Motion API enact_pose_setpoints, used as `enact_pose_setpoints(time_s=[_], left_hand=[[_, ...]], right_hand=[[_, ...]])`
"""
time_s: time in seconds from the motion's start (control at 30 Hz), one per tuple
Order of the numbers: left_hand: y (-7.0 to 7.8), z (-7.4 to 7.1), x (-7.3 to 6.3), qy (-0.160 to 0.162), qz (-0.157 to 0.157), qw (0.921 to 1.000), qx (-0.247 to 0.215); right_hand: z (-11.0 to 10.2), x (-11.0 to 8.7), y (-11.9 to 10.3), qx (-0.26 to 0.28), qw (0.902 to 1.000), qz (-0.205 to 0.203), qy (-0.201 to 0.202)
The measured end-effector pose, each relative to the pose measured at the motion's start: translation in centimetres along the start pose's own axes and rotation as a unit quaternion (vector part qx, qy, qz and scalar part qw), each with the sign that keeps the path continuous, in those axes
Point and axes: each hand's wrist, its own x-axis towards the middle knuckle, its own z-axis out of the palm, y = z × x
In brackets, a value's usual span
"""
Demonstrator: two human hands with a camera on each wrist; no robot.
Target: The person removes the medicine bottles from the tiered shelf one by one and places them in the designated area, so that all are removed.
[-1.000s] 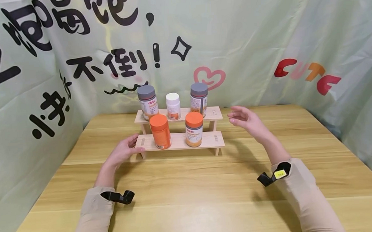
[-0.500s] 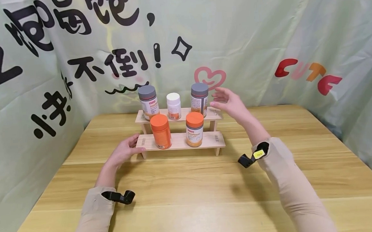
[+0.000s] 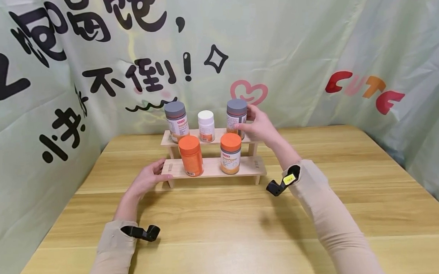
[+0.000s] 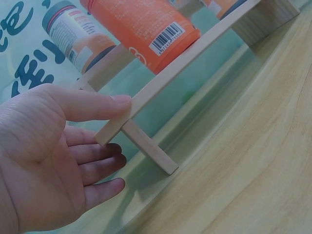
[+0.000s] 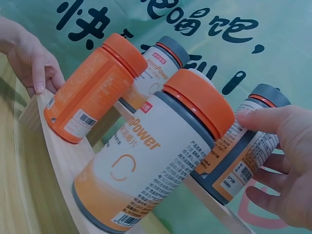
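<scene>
A two-tier wooden shelf stands on the table and bears several pill bottles. At its left end, my left hand holds the lower board, thumb on the board's edge and fingers below, as the left wrist view shows. My right hand is around the grey-capped bottle at the right of the upper tier, thumb on its front and fingers at its far side. That bottle is upright on the board. An orange bottle and an orange-capped bottle with a white label stand on the lower tier.
On the upper tier are another grey-capped bottle at the left and a small white bottle in the middle. The orange-capped bottle stands in front of the one my right hand grips. A printed cloth hangs behind the wooden table.
My right hand has moved left from beside the shelf to the grey-capped bottle and closed around it. The left hand stays on the board's end. The bottles keep their places.
</scene>
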Motion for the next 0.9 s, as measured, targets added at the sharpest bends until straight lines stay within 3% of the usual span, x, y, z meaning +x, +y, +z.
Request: enact_pose_setpoints(time_s=[0.5,0.9], left_hand=[[0.2,0.1,-0.1,-0.002,-0.001,1.0000,0.004],[-0.1,0.0,0.1,0.002,-0.001,0.9999,0.013]], right_hand=[[-0.1,-0.1,0.0,-0.033,0.9993,-0.008,0.013],[-2.0,-0.5,0.5,-0.029,0.9986,-0.019,0.041]])
